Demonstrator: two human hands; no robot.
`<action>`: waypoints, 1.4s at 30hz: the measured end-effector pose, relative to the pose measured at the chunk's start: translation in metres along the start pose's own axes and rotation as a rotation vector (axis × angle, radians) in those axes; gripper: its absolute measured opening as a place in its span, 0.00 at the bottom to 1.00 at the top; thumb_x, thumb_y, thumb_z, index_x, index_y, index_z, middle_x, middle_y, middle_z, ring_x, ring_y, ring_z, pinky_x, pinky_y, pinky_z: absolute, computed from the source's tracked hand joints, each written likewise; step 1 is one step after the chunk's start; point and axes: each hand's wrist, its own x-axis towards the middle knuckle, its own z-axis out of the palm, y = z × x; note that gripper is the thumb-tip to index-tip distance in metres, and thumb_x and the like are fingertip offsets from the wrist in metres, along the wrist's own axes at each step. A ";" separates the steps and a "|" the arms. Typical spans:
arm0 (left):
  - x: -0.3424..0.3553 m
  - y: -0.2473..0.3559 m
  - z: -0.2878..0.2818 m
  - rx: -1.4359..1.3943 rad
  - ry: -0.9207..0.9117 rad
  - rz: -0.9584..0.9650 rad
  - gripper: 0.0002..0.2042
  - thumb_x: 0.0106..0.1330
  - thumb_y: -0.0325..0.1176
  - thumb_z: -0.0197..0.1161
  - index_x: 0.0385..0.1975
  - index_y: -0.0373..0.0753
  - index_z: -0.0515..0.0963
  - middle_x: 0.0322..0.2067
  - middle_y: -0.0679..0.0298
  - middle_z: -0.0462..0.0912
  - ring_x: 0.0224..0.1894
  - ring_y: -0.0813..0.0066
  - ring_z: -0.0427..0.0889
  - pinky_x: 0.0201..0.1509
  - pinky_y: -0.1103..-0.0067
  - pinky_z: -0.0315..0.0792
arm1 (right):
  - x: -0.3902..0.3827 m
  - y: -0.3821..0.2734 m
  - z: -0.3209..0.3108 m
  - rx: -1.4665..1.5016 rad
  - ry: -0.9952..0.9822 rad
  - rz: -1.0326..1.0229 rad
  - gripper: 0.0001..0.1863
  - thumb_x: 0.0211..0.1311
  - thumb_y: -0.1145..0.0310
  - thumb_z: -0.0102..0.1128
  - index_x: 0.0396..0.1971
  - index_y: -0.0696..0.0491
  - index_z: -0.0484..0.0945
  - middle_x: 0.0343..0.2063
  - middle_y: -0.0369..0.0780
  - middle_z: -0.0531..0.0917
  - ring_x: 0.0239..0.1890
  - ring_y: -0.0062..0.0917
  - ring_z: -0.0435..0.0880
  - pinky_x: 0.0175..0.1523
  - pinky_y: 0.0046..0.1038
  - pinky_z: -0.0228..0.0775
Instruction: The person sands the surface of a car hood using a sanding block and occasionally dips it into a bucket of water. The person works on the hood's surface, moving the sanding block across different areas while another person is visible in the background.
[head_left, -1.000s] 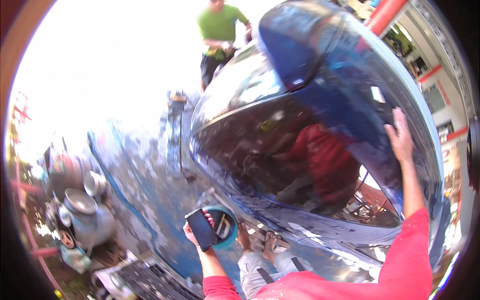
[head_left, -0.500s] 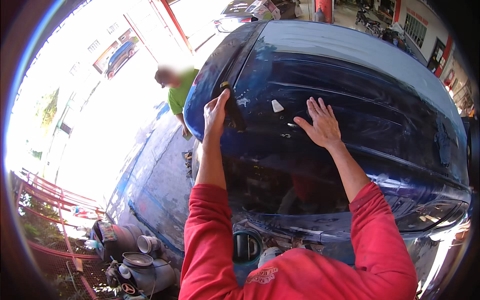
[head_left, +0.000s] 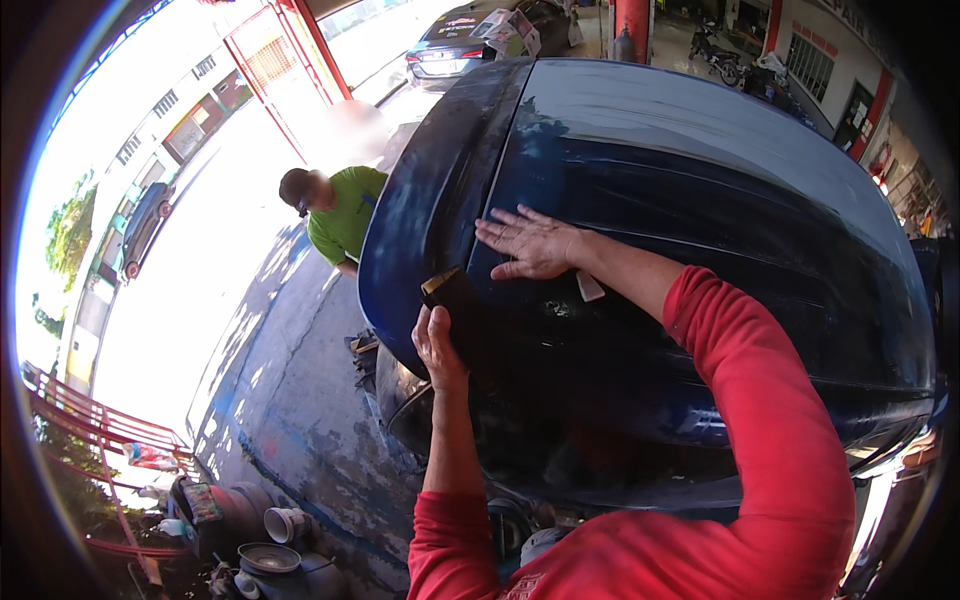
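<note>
A dark blue car hood (head_left: 690,270) with dull, hazy patches lies in front of me. My left hand (head_left: 437,345) is closed around a long dark sanding block (head_left: 462,315) with a tan end, over the near left part of the hood. Farther up, beside the seam between hood and fender, my right hand (head_left: 530,245) lies flat with its fingers spread. Close under my right wrist is a small whitish piece (head_left: 590,288), partly covered by the forearm. Pale scuff marks show on the paint just left of that piece.
A person in a green shirt (head_left: 345,210) stands beyond the left fender (head_left: 400,250). Machine parts and a white pot (head_left: 285,524) sit at the lower left, near a red mesh fence (head_left: 95,430). Behind the car are a parked car (head_left: 450,55), a red post (head_left: 631,30) and a motorcycle (head_left: 712,55).
My right hand has moved left across the hood to the fender seam. My left hand, with the sanding block, has come nearer to me. The view has shifted, and the person in green appears lower.
</note>
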 end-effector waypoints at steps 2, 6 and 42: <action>-0.002 0.007 -0.003 -0.096 -0.029 -0.058 0.30 0.81 0.59 0.56 0.51 0.32 0.86 0.33 0.66 0.82 0.36 0.75 0.76 0.42 0.72 0.68 | 0.029 0.043 -0.003 0.021 0.049 0.150 0.56 0.81 0.19 0.30 0.92 0.46 0.46 0.92 0.40 0.46 0.93 0.39 0.40 0.93 0.50 0.30; 0.000 0.019 -0.007 -0.150 -0.082 -0.126 0.32 0.79 0.62 0.59 0.54 0.31 0.86 0.33 0.73 0.75 0.35 0.80 0.68 0.40 0.76 0.61 | 0.082 0.132 -0.007 -0.055 0.105 0.286 0.56 0.80 0.19 0.29 0.91 0.46 0.47 0.92 0.40 0.49 0.93 0.40 0.43 0.93 0.51 0.33; 0.018 -0.037 -0.041 -0.941 -0.210 -0.437 0.21 0.80 0.55 0.62 0.55 0.44 0.83 0.46 0.64 0.90 0.42 0.70 0.91 0.47 0.72 0.86 | -0.260 -0.207 0.070 -0.025 0.355 0.493 0.48 0.86 0.35 0.49 0.86 0.59 0.59 0.89 0.48 0.54 0.92 0.39 0.48 0.93 0.44 0.42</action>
